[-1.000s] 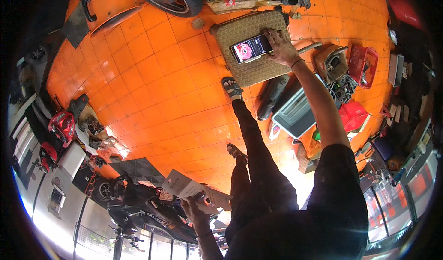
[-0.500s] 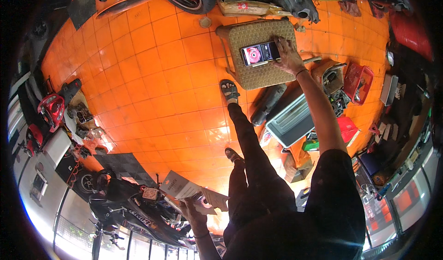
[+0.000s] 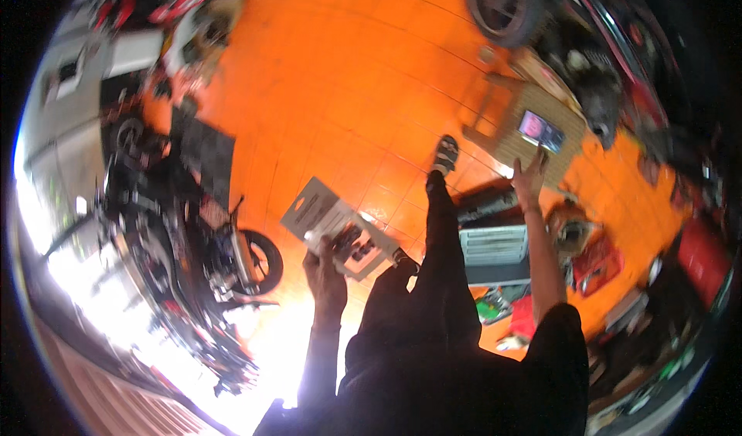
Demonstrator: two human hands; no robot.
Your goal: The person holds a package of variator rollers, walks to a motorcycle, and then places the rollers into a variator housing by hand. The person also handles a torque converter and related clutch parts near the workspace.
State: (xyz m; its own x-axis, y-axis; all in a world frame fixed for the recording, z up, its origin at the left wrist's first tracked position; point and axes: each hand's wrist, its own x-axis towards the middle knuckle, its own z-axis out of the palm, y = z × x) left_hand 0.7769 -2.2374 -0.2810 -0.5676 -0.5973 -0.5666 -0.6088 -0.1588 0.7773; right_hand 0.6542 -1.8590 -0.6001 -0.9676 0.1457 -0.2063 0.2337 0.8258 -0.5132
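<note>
My left hand [image 3: 326, 281] is closed on the edge of a grey card package [image 3: 313, 210], which is tilted and carries small dark parts or a picture of them; blur hides which. My right hand [image 3: 529, 182] reaches forward, its fingers apart and nothing seen in them. Just beyond its fingertips a phone [image 3: 541, 131] with a lit screen lies on a woven stool [image 3: 535, 100]. Whether a fingertip touches the phone or the seat, I cannot tell.
A black motorcycle [image 3: 158, 239] stands at the left beside a dark mat [image 3: 210, 156]. Right of my legs are a grey crate [image 3: 495, 252] and a red basket [image 3: 599, 267]. A wheel [image 3: 506, 7] stands at the far right on the orange tiled floor [image 3: 332, 88].
The view has swung left, so the stool sits farther right. My right hand has drawn back from the phone. The package in my left hand is raised and shows more fully.
</note>
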